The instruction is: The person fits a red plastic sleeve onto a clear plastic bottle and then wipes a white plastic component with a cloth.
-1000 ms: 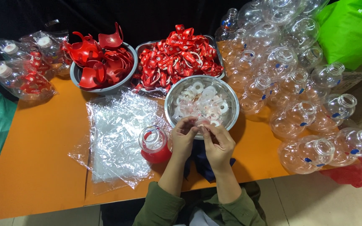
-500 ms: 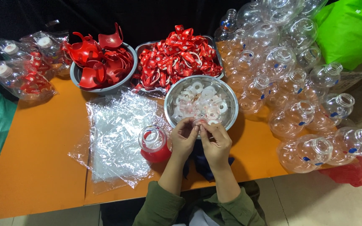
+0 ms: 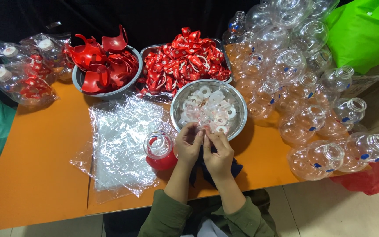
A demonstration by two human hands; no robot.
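While both hands' fingers pinch one small clear plastic ring together, I note they sit at the round steel bowl rim, within reach.

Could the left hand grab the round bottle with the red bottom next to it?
Probably yes. The left hand sits right beside the bottle on the orange table, with nothing between them. Both hands are busy pinching a small clear ring, so it would have to let go first.
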